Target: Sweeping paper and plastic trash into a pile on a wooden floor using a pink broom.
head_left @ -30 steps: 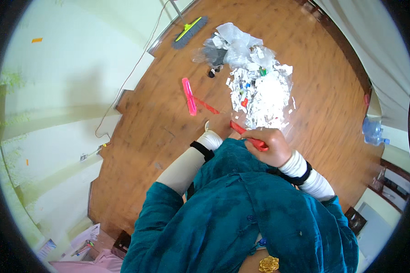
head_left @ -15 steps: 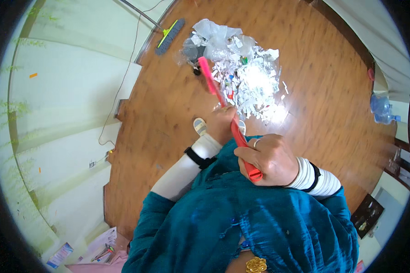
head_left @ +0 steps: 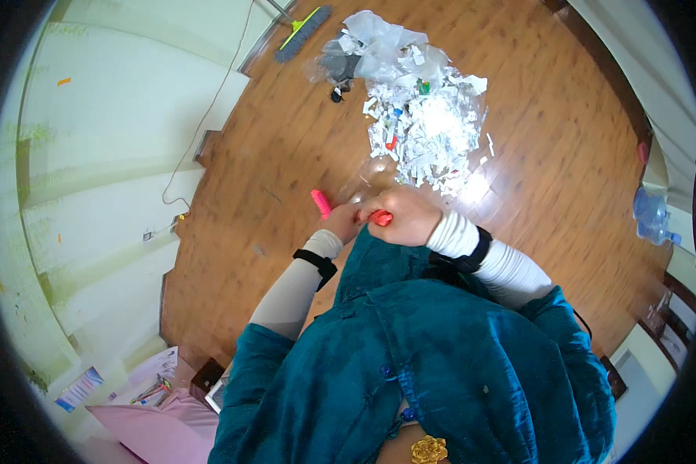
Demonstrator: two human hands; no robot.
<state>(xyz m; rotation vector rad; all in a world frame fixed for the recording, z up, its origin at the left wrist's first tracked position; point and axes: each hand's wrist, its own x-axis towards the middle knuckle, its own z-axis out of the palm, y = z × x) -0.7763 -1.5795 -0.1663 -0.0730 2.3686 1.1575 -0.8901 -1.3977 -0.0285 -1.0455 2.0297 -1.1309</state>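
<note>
Hands [head_left: 410,212] around rounded red handle [head_left: 380,219]

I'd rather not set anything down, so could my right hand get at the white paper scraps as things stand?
Probably not easily: your right hand is closed around a red handle. The white paper scraps lie down on the floor ahead, though nothing seems to block the way.

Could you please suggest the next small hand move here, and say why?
Perhaps swing the pink brush head toward the white scraps: it shows left of them and apart from them, while the right hand grips the red handle.
</note>
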